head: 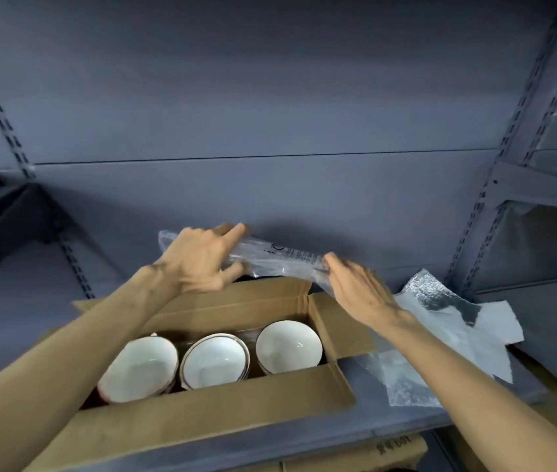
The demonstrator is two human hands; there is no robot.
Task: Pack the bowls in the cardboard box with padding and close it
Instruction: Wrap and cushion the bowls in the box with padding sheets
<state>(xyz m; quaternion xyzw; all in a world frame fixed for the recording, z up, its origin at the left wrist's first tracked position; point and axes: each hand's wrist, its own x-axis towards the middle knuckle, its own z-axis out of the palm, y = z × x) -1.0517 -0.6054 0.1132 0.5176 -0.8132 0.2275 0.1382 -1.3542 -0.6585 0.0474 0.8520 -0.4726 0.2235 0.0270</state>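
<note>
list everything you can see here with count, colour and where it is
cardboard box: one, brown, open on the shelf, flaps out
bowls: three stacks, white, side by side in the box
clear plastic bag: one, transparent, behind the box, between both hands
padding sheets: a few, white and clear bubble wrap, right of the box
shelf: grey-blue metal, under everything
second box: brown, below the shelf
left hand: on the bag
right hand: on the bag

left hand (199,258): reaching forward, fingers spread | right hand (359,289): reaching forward, fingers curled
</note>
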